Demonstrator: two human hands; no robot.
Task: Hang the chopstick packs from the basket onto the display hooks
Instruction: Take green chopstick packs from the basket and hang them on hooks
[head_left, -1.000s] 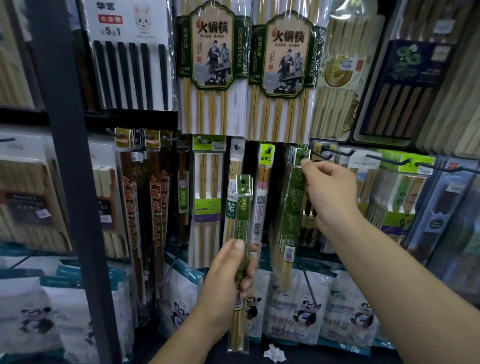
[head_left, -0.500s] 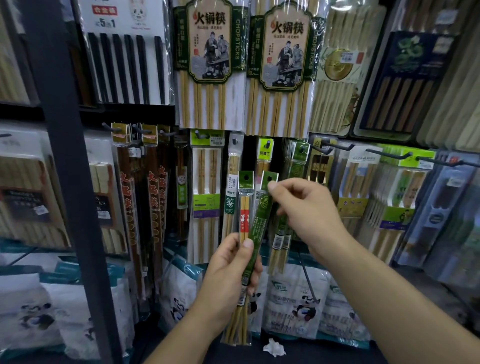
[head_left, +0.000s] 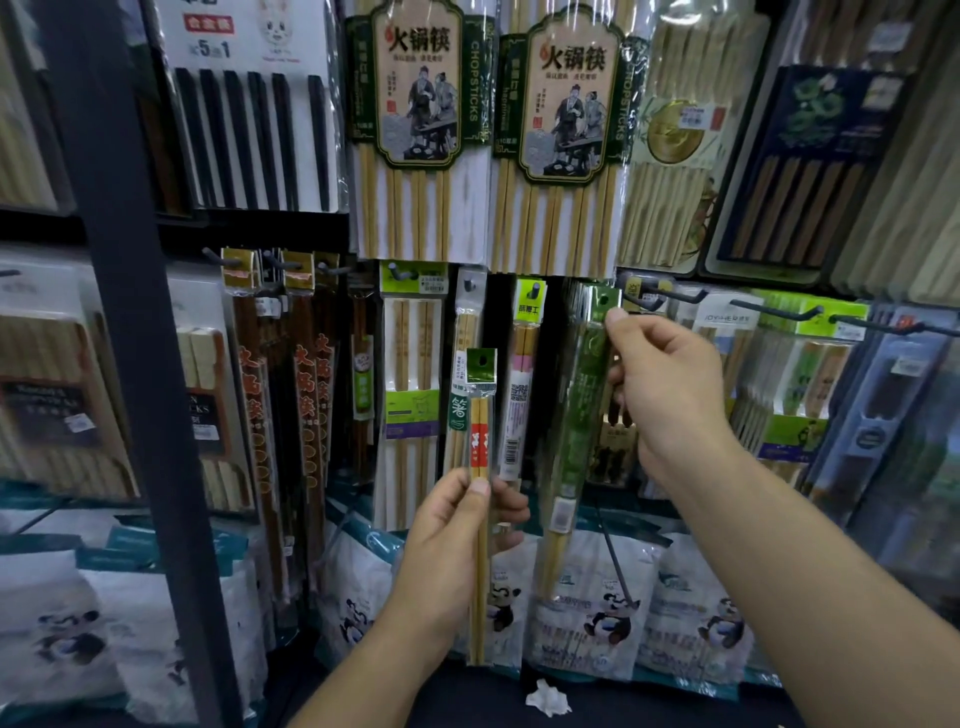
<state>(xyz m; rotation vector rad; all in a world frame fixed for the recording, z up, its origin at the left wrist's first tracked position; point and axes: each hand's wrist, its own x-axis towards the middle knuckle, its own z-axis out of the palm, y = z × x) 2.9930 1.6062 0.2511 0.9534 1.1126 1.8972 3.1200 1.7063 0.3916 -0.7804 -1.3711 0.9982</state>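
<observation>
Right hand (head_left: 670, 395), centre right of frame: thumb and fingers pinch the green pack (head_left: 584, 405) just below its header. The header hole sits just beside the tip of the hook (head_left: 685, 299), upper right of centre; whether the tip has entered the hole cannot be told. The pack hangs near-vertical from the pinch, lower end free.

Left hand (head_left: 457, 525), lower centre: fingers and thumb curl round the red pack (head_left: 479, 447) at mid-length, held upright, well clear of any hook. The basket is out of view.

Handling, as judged: each pack is a slim film sleeve over sticks. Light and stiff along its length; the film looks smooth and may slip under a loose pinch. The header is thin card or film and is likely to bend or tear if forced against the hook. Take hold close under the header, so the hole stays visible and steerable; a grip lower down lets the top swing. Support by one hand appears sufficient
</observation>
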